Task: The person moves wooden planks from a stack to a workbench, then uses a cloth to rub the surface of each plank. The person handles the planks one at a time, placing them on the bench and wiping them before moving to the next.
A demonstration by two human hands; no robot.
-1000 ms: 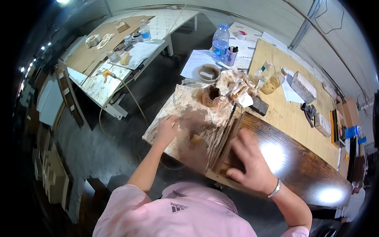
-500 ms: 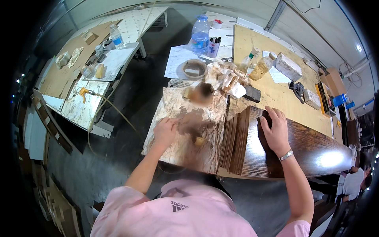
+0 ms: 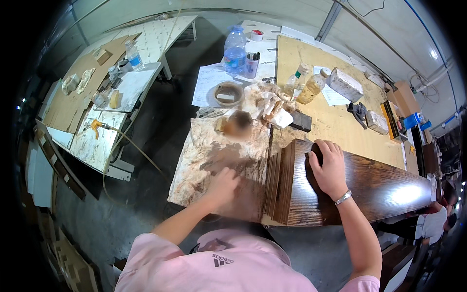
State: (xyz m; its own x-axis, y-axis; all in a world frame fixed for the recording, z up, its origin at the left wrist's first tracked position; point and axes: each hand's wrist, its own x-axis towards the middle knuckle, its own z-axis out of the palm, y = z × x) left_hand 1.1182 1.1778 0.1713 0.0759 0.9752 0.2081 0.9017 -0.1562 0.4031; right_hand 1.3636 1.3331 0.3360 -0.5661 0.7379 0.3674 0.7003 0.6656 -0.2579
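Observation:
My left hand (image 3: 224,186) is closed low over a stained, crumpled cloth (image 3: 187,160). Its curled fingers hide whatever lies under or in them. My right hand (image 3: 331,168) rests on the top panel of a stack of dark brown, glossy wood-grain boards (image 3: 365,190). Its thumb is apart and its fingers reach to the far edge. On the cloth's far part stands a blurred brown, amber-looking thing (image 3: 238,124), its kind unclear. Beside it sits a small yellowish piece (image 3: 220,123). A crumpled stained rag (image 3: 270,104) lies behind, next to a dark block (image 3: 300,121).
Behind stand a round bowl (image 3: 228,93), a large blue water bottle (image 3: 235,51), a pen cup (image 3: 251,65) and a bottle of yellowish liquid (image 3: 314,86). White blocks (image 3: 346,84) lie at right. A second table (image 3: 121,92) with an air-gun hose (image 3: 138,151) stands left.
My left hand has moved right across the cloth and closed where a small yellow piece lay, which no longer shows. My right hand stays on the boards. The view has shifted slightly.

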